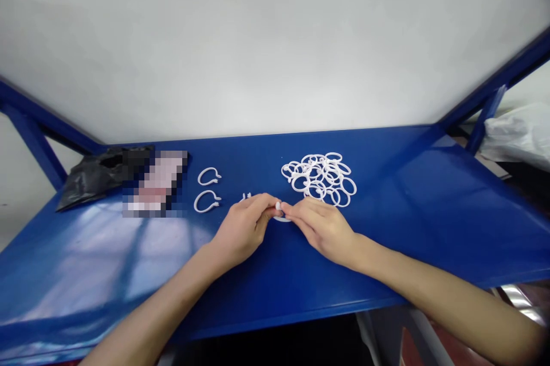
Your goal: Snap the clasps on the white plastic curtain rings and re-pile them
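Note:
Between my two hands is a white plastic curtain ring, mostly covered by fingers. My left hand pinches it from the left with thumb and forefinger. From the right, the fingertips of my right hand press on the same ring, almost meeting the left ones. Just beyond my right hand lies a loose pile of several white rings, overlapping one another. To the left, one unfastened ring lies behind another unfastened ring, their ends apart. The tips of a further white ring show behind my left hand.
The blue table stretches across, with a pale wall behind it. A black plastic bag and a pixelated flat item lie at the left. Blue frame bars slope at both sides. A clear plastic bag sits beyond the right edge.

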`<act>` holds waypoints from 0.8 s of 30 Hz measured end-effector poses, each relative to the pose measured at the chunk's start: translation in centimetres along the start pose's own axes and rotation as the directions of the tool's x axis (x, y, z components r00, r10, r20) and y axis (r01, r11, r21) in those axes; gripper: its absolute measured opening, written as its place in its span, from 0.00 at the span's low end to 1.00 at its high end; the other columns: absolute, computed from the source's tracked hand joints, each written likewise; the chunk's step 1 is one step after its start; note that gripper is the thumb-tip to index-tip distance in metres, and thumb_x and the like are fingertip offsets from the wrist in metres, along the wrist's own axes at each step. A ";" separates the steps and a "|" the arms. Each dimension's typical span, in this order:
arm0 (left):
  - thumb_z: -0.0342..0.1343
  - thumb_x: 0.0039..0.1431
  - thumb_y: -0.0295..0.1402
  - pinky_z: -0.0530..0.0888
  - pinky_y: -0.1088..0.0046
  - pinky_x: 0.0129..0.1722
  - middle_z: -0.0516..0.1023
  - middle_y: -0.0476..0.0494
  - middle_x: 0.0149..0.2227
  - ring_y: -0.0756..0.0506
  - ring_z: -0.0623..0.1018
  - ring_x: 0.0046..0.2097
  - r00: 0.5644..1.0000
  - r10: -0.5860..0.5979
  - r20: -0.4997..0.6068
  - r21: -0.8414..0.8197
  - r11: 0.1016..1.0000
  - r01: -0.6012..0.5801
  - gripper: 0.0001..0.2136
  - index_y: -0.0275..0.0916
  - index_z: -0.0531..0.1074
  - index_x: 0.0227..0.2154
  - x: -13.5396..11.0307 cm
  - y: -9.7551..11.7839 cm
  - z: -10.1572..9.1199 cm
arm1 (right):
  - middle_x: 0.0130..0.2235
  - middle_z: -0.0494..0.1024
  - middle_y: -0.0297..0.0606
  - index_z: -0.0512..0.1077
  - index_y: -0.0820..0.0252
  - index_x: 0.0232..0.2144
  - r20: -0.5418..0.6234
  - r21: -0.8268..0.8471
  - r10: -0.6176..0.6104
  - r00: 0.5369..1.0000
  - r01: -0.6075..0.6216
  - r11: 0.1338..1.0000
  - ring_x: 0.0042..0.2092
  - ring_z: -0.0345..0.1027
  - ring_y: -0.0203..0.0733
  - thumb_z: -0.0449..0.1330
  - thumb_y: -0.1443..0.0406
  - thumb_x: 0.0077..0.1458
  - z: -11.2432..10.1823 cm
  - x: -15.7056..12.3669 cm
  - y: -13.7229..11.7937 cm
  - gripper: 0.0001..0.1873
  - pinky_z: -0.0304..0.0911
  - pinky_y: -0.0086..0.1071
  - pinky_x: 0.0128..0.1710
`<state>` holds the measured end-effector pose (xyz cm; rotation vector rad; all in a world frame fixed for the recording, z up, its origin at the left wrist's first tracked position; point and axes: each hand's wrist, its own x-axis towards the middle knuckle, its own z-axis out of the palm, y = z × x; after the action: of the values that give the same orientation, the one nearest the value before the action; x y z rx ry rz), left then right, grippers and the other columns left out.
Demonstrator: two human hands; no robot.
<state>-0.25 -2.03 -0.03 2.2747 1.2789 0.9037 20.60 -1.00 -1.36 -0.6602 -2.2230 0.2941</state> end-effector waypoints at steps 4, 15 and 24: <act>0.45 0.70 0.33 0.75 0.71 0.38 0.81 0.48 0.35 0.47 0.80 0.37 0.999 0.034 0.016 0.096 0.995 -0.036 0.10 0.41 0.72 0.39 0.0 0.0 -0.5 | 0.35 0.81 0.39 0.74 0.62 0.47 -0.002 -0.044 0.023 1.000 -0.023 0.999 0.35 0.74 0.37 0.54 0.70 0.67 0.0 0.4 0.1 0.10 0.72 0.32 0.35; 0.48 0.64 0.33 0.71 0.53 0.53 0.79 0.40 0.50 0.36 0.75 0.51 0.982 -0.096 0.164 0.452 0.892 0.012 0.16 0.42 0.74 0.51 0.4 -3.6 -3.9 | 0.40 0.76 0.42 0.77 0.55 0.43 -0.225 -0.355 0.194 0.955 -0.266 0.896 0.42 0.71 0.45 0.56 0.64 0.67 -4.3 2.2 5.0 0.10 0.70 0.41 0.39; 0.47 0.66 0.37 0.72 0.58 0.47 0.77 0.42 0.41 0.40 0.75 0.44 0.964 -0.157 0.216 0.449 0.892 0.044 0.10 0.42 0.73 0.36 0.8 -4.5 -3.3 | 0.38 0.79 0.38 0.75 0.57 0.37 0.010 -0.324 0.300 0.954 -0.280 0.904 0.40 0.70 0.43 0.58 0.65 0.64 -8.0 2.5 8.0 0.06 0.66 0.39 0.41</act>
<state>-5.04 1.00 -0.06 2.5214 1.5927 0.2909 28.06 7.06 2.28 -1.1792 -2.2473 0.0994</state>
